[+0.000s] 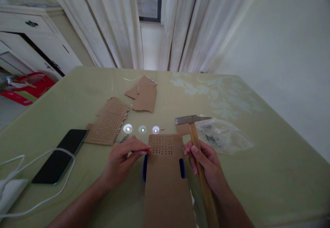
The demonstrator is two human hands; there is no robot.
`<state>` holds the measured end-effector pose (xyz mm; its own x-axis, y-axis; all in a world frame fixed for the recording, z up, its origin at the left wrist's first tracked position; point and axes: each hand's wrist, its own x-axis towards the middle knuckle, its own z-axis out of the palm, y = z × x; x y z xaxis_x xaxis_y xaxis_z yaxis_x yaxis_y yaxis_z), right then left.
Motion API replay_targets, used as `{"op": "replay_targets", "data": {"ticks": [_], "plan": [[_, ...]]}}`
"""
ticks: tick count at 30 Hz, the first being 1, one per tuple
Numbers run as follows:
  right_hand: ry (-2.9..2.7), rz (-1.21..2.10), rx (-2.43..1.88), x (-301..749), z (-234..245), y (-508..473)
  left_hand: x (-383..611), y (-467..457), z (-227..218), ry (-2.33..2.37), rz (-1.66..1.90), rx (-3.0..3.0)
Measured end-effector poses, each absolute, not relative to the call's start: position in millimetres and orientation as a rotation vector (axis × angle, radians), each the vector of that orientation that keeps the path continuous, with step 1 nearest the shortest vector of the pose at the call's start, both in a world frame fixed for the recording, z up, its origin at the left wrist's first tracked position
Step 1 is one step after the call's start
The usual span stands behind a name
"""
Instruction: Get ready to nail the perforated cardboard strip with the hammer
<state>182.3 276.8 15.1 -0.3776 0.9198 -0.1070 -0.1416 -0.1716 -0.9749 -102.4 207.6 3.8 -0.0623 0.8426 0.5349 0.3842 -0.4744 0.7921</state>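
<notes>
A long piece of cardboard [165, 193] lies before me, with rows of punched holes across its far end. My left hand [123, 159] is closed in a pinch at its left edge beside the holes; whatever sits between the fingertips is too small to make out. In my right hand [206, 162] is a hammer [194, 131], gripped by its wooden handle with the metal head up and away from me. Parts of a blue object [182, 168] stick out from under the cardboard on both sides. A few thin dark nails [124, 138] rest just beyond my left hand.
A second perforated cardboard piece [109, 121] lies left, torn cardboard [145, 97] farther back. A clear plastic bag [224, 137] with small dark bits is right of the hammer. A black phone [60, 155] and a white cable [73, 166] occupy the left side of the table [257, 173].
</notes>
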Motion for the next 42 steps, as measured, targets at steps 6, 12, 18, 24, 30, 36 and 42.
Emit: {"op": "replay_targets", "data": {"ticks": [6, 12, 18, 24, 30, 36, 42], "plan": [[-1.285, 1.673, -0.99, 181, 17, 277, -102, 207, 3, 1.294, 1.546, 1.801], [-1.288, 1.685, -0.98, 181, 17, 276, -102, 208, 1, 1.298, 1.556, 1.824], [-1.273, 1.686, -0.978, 181, 16, 274, -103, 207, 0, 1.31, 1.545, 1.817], [-1.263, 1.692, -0.989, 180, 18, 273, -102, 206, 1, 1.31, 1.554, 1.833], [-1.288, 1.696, -0.999, 180, 19, 274, -102, 205, 0, 1.281, 1.529, 1.878], [-1.277, 1.689, -1.005, 181, 16, 273, -101, 206, 7, 1.319, 1.501, 1.88], [-1.235, 1.697, -0.991, 181, 16, 271, -99, 206, 11, 1.349, 1.532, 1.9]]}}
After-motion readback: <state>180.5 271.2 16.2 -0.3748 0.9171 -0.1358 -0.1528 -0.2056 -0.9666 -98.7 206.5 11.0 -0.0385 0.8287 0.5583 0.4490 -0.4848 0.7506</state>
